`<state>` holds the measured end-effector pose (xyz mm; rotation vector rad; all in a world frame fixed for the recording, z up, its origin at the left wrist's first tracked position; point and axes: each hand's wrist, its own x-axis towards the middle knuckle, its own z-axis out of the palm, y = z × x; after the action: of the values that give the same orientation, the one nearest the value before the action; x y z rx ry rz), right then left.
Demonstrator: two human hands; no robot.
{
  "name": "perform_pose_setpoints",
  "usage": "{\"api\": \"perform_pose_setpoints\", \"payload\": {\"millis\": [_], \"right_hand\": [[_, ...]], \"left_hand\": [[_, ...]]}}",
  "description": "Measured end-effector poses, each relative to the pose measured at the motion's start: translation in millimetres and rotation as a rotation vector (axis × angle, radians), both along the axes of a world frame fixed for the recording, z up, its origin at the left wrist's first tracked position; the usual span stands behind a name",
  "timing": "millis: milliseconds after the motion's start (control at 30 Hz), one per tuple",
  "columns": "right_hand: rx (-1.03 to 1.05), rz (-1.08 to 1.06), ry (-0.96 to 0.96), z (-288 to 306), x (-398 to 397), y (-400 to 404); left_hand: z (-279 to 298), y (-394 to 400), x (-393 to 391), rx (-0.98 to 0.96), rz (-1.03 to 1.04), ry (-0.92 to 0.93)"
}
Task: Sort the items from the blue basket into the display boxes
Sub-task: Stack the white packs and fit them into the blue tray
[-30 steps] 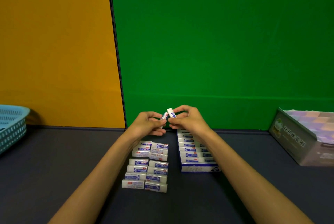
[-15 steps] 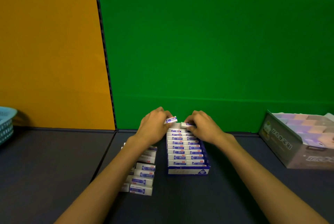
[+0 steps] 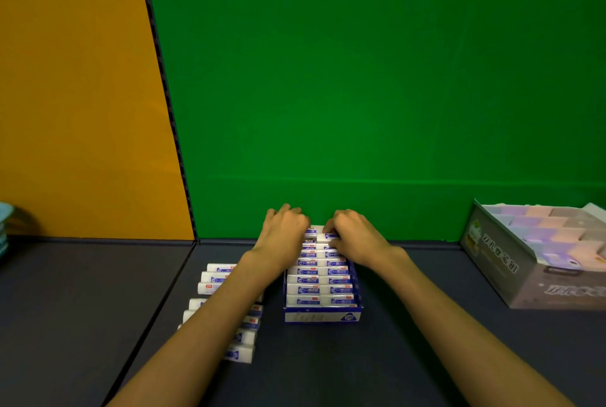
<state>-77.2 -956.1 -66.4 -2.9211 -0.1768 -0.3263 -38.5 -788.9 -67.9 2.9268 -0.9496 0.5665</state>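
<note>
A blue and white display box (image 3: 323, 316) stands at the table's middle, filled with two columns of white erasers with blue labels (image 3: 308, 290). Both hands are at its far end. My left hand (image 3: 285, 232) has its fingers curled down on an eraser (image 3: 311, 232) in the left column. My right hand (image 3: 355, 236) pinches another eraser (image 3: 328, 236) in the right column. Both erasers are low, at the level of the back row. The blue basket (image 3: 3, 229) shows only as a sliver at the left edge.
Several loose erasers (image 3: 213, 275) lie in rows left of the box, partly hidden under my left forearm. A grey-green display box (image 3: 492, 262) of pastel blocks stands at the right. Green and orange backdrops rise behind the dark table.
Both hands came down from above the table to the box's far end, bringing their erasers into the back row. The view has shifted right, so the basket is nearly out of frame.
</note>
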Motion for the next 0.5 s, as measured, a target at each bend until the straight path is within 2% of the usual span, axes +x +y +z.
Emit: {"api": "perform_pose_setpoints", "payload": {"millis": [267, 500], "right_hand": [[0.019, 0.008, -0.004, -0.8, 2.4, -1.6], [0.092, 0.004, -0.007, 1.2, 0.1, -3.5]], "left_hand": [[-5.0, -2.9, 2.4, 0.027, 0.0, 0.064], [-3.3, 3.4, 7.7, -0.141, -0.047, 0.162]]}}
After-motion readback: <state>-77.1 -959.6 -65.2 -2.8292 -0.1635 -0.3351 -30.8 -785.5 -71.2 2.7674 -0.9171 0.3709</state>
